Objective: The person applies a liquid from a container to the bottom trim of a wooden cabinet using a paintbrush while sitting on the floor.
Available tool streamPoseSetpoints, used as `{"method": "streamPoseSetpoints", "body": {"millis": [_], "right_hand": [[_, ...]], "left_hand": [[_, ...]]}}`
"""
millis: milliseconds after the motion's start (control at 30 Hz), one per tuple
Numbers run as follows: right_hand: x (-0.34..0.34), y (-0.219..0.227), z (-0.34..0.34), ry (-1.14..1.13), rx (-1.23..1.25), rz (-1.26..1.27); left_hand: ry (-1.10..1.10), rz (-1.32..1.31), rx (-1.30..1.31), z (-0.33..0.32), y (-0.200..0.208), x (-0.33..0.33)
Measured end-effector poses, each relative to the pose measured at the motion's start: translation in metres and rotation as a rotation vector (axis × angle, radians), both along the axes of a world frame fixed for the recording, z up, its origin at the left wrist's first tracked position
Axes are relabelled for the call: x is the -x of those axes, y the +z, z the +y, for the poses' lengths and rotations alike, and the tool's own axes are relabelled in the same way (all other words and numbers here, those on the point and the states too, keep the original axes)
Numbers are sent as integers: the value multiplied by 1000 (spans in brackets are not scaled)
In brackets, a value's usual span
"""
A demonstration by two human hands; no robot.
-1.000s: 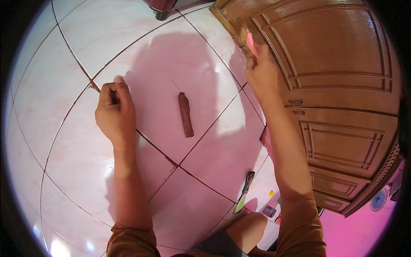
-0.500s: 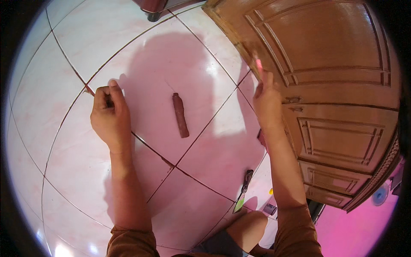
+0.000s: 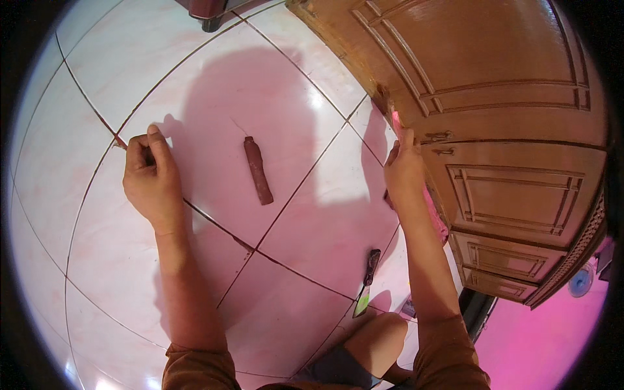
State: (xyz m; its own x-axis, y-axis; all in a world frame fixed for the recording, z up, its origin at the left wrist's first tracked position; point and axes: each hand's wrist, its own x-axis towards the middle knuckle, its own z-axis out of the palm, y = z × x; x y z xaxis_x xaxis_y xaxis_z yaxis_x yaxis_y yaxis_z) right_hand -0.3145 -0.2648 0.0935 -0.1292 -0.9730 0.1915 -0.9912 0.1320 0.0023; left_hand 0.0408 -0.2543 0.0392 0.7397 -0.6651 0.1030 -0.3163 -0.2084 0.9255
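On the tiled floor point(image 3: 292, 227), between my hands, lies a dark brown stick-shaped piece point(image 3: 258, 172) with a thin wire-like strand at its far end. My left hand point(image 3: 151, 175) hovers left of it, fingers curled and thumb against them. Whatever may be in that pinch is too small or hidden to make out. Beside the wooden cabinet, my right hand point(image 3: 404, 169) grips a pink strip point(image 3: 396, 122), whose tip pokes out beyond the fingers. More pink material point(image 3: 435, 218) shows past my right forearm, against the cabinet base. Neither hand touches the brown piece.
A carved wooden cabinet point(image 3: 513, 195) stands along the right. Near my knee point(image 3: 383, 338) lies a black-handled tool point(image 3: 371, 270) with a greenish flat blade. A dark red object point(image 3: 388, 199) is partly hidden by my right arm. Dark furniture point(image 3: 211, 10) stands at the far edge.
My right hand has come nearer to me along the cabinet with the pink strip, and more pink material now shows by the forearm. The left hand keeps its curled shape. The view has shifted slightly.
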Motion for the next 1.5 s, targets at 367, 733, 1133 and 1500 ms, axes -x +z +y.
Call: {"method": "streamPoseSetpoints", "body": {"millis": [367,733,1133,1500], "right_hand": [[-6,-13,-31,-26,-38,-31],[-25,2,-12,114,-1,0],[33,12,58,61,34,26],[58,-2,43,-152,-70,24]], "left_hand": [[-1,-27,15,-4,-11,2],[-19,-9,-73,-2,-4,2],[-35,-63,-82,-1,-7,-1],[-12,-2,32,-3,-13,3]]}}
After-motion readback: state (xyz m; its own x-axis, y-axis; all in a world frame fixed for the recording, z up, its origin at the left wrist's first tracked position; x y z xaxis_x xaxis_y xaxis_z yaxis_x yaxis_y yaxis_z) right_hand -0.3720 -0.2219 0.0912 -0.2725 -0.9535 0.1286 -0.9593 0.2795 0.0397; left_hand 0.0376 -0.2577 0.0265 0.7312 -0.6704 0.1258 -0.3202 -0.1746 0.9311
